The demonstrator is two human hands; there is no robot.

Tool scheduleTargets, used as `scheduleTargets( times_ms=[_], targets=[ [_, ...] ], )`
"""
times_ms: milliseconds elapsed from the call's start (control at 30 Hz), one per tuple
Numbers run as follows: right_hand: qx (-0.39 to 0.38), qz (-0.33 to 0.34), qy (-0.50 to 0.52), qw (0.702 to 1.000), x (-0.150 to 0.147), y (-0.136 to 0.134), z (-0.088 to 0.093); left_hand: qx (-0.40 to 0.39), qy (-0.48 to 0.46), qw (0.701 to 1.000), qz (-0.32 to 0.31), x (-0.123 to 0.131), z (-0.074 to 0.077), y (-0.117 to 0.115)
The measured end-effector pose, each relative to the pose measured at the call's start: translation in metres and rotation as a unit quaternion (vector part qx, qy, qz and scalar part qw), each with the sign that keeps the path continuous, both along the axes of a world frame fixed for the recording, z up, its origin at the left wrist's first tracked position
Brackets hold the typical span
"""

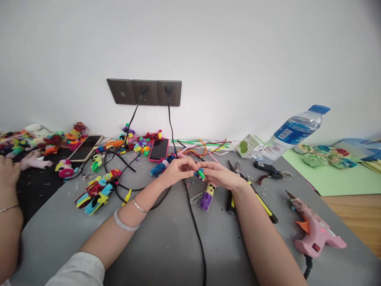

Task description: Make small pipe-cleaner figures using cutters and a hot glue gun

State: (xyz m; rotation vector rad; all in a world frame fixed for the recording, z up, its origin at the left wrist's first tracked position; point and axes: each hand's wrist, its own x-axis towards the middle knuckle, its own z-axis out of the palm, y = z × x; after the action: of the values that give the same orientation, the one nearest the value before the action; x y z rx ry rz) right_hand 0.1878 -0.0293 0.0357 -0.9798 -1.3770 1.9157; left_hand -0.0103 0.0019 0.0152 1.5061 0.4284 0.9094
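Over the middle of the grey table (166, 246), my left hand (177, 170) and my right hand (222, 175) meet fingertip to fingertip. Both are closed in a pinch around a small bright green and blue fuzzy piece (201, 174), which looks like pipe cleaner. The fingers partly cover it. Just below my right hand lies a little pipe-cleaner doll (207, 197) with a purple lower part and a pale yellow head marked with dark eyes. A blue fuzzy figure (159, 168) rests left of my left hand.
Pliers (230, 200) and a yellow-black cutter (264, 204) lie beside my right forearm. A pink glue gun (317, 230) sits at right, near a tilted water bottle (293, 133). Black cables (195, 228) cross the table. Finished figures (97, 192) and another person's arm (8, 214) are at left.
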Motion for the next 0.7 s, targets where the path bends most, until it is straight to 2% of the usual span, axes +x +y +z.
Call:
scheduleTargets(
  times_ms=[133,233,333,500,700],
  targets=[
    [-0.002,-0.064,0.018,0.998,-0.003,0.002,0.001,-0.034,0.039,0.998,0.044,-0.001,-0.001,0.001],
    [0.046,-0.128,0.023,0.99,-0.005,0.006,-0.001,-0.038,0.062,0.992,0.1,-0.001,-0.004,0.004],
    [0.095,-0.167,0.006,0.981,-0.005,0.009,-0.004,-0.039,0.074,0.988,0.127,-0.001,-0.007,0.006],
    [0.174,-0.181,-0.037,0.967,-0.002,0.011,-0.01,-0.044,0.079,0.986,0.137,0.0,-0.009,0.006],
    [0.187,-0.173,-0.069,0.965,-0.003,0.01,-0.009,-0.04,0.072,0.988,0.132,0.0,-0.007,0.005]
  ],
)
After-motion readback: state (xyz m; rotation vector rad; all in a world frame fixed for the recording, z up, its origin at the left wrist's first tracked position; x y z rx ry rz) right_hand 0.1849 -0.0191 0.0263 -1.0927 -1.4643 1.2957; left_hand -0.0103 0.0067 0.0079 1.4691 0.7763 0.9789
